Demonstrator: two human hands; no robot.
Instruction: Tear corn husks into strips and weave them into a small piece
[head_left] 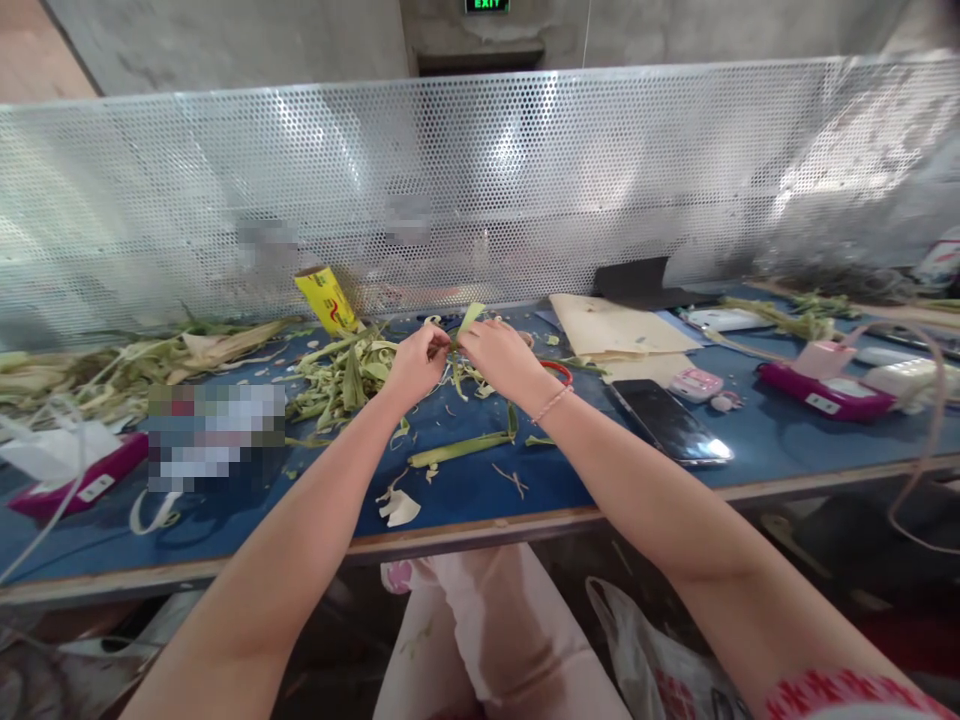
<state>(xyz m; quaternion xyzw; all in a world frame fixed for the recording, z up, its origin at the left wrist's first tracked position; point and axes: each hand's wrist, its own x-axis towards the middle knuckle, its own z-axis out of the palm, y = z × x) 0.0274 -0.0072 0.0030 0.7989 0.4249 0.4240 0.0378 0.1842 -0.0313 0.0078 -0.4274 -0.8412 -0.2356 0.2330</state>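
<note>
Both hands meet over the middle of the blue table [465, 500]. My right hand [495, 350] is closed around a green plant strip [471, 316] whose pale tip sticks up above the fingers. My left hand [421, 357] is pinched close beside it, apparently at the strip's lower part; the fingertips largely hide the contact. Left of the left hand lies a heap of green leaf pieces [349, 375]. A longer flat green leaf strip [463, 449] lies nearer the front edge. By my right wrist a red loop [559, 373] shows, the rest of it hidden.
A yellow tube [327, 300] stands behind the heap. Right of the arms are a phone [673, 422], brown paper sheets [619, 328] and a purple power strip [825, 392]. Long dried leaves [202, 355] lie left. A perforated metal screen [480, 190] closes off the back.
</note>
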